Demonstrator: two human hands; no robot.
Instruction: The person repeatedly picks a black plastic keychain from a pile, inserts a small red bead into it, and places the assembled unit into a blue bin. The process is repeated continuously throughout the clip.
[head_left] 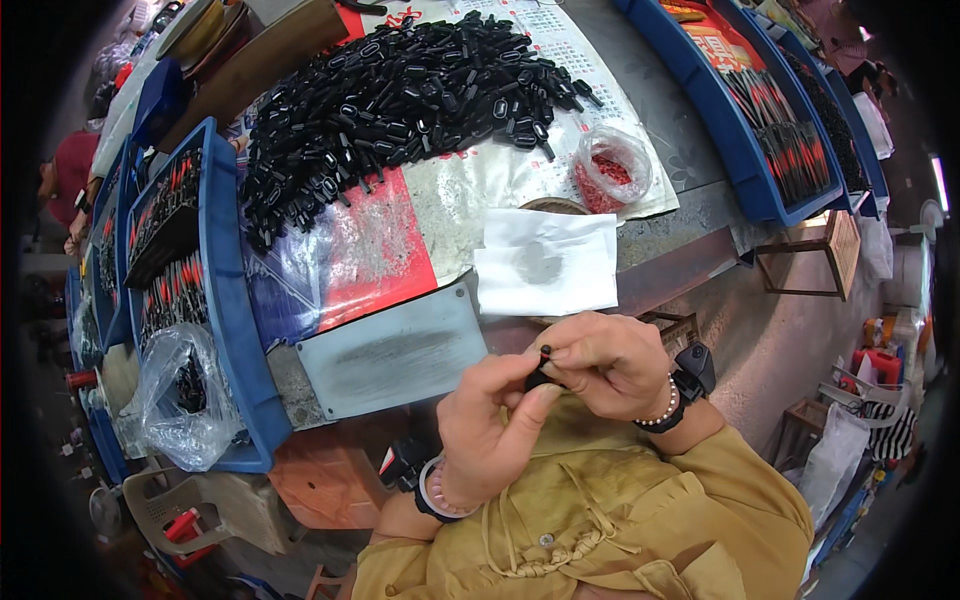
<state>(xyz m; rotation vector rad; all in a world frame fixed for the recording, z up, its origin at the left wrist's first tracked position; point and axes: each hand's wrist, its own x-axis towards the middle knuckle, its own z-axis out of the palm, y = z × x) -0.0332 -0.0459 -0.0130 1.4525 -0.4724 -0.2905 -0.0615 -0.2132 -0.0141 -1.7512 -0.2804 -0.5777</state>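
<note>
I see left hand (492,428) and right hand (615,365) together, both pinching small black piece (540,376) between them; visible long axis roughly near–far, neither hand nearer, part hidden by fingers.

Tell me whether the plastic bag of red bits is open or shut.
Open. The plastic bag has its mouth spread wide, and the red bits show inside.

Black part (536,379), blue tray (229,310), red bits (611,170), white paper (592,287)
</note>
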